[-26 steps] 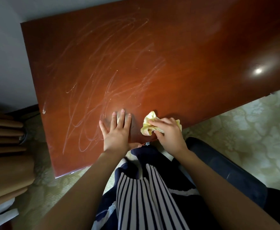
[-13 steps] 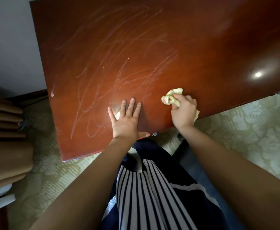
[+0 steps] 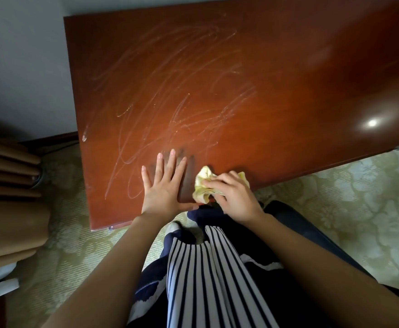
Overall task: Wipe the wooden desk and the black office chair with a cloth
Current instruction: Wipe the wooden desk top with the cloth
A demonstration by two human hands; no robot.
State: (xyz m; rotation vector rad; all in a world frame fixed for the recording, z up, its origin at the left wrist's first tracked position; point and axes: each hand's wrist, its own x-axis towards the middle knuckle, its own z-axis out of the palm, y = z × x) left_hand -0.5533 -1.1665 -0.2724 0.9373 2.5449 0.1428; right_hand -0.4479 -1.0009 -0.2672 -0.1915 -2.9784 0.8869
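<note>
The reddish-brown wooden desk (image 3: 276, 74) fills the upper part of the view, its top streaked with pale smear marks. My left hand (image 3: 164, 185) lies flat on the desk near its front edge, fingers spread and straight. Just to its right, my right hand (image 3: 234, 197) grips a crumpled yellow cloth (image 3: 204, 185) and holds it against the desk's front edge. Part of the black office chair (image 3: 295, 223) shows below the desk, behind my right forearm.
Tan curtain folds (image 3: 7, 200) hang at the left. A pale wall (image 3: 21, 62) stands beyond the desk's left side. Patterned light-green flooring (image 3: 349, 192) spreads under the desk and to the right. My striped clothing (image 3: 208, 280) fills the bottom centre.
My right hand has swept the cloth from the right back leftwards along the front edge, close to my left hand. My left hand has stayed flat on the desk.
</note>
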